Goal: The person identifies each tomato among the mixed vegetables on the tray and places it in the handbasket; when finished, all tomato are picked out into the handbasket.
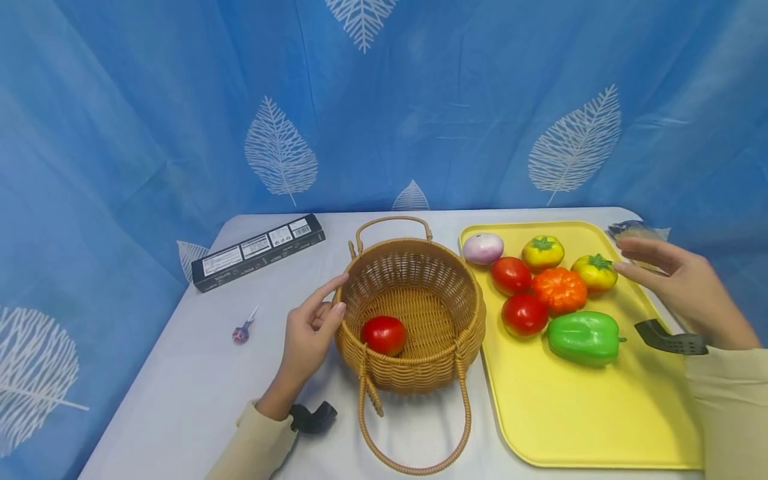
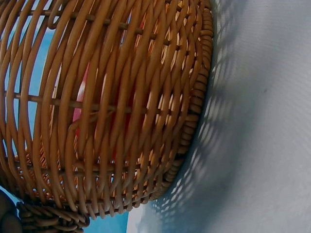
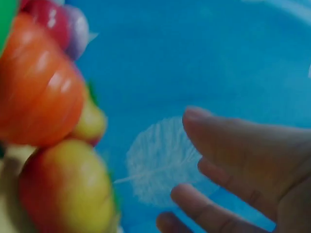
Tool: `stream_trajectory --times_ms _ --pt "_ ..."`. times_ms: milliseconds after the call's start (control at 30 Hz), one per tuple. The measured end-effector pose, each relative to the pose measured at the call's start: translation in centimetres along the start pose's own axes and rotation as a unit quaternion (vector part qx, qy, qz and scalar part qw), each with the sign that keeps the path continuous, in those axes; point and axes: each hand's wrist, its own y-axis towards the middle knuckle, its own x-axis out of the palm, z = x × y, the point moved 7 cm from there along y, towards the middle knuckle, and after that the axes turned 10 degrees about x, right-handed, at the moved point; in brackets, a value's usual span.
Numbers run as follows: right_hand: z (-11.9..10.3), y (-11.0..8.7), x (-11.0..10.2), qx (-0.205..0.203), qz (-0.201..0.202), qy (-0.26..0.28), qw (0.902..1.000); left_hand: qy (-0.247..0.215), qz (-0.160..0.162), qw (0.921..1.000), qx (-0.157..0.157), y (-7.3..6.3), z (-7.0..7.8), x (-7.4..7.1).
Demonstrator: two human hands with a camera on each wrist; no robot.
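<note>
My left hand (image 1: 309, 333) is at the left side of a brown wicker basket (image 1: 414, 373), its index finger and thumb tips right at the rim. Inside the basket lies a red tomato (image 1: 384, 335), partly visible through the weave in the left wrist view. Over the right edge of a yellow tray (image 1: 576, 427), my right hand (image 1: 690, 283) has its thumb and fingers apart with nothing between them. Nearest to it is a yellow-red fruit with a green leafy top (image 1: 595, 273). In the right wrist view, that fruit (image 3: 73, 189) sits left of the fingertips.
The tray also bears an orange pumpkin (image 1: 560, 291), a green bell pepper (image 1: 584, 338), two red tomatoes (image 1: 525, 315), a purple-white onion (image 1: 483, 249) and another yellow fruit (image 1: 543, 253). A black box (image 1: 258, 252) and a lollipop (image 1: 241, 333) lie left on the white table.
</note>
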Motion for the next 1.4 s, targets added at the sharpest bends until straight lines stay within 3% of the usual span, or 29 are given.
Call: stream_trajectory --times_ms 300,567,833,1400 --pt "3.2 1.4 1.3 0.025 -0.035 0.024 0.9988 0.004 0.002 1.0 -0.006 -0.1 -0.2 0.0" --pt "4.2 1.9 2.3 -0.05 -0.065 0.07 0.9942 -0.003 -0.001 1.0 0.002 0.1 0.3 0.0" --pt "5.0 2.2 3.5 -0.019 -0.087 0.034 0.9954 -0.002 -0.002 1.0 0.008 0.0 0.3 0.0" --pt "5.8 2.3 3.7 -0.006 -0.083 0.034 0.996 -0.007 -0.004 1.0 0.002 -0.1 0.2 0.0"
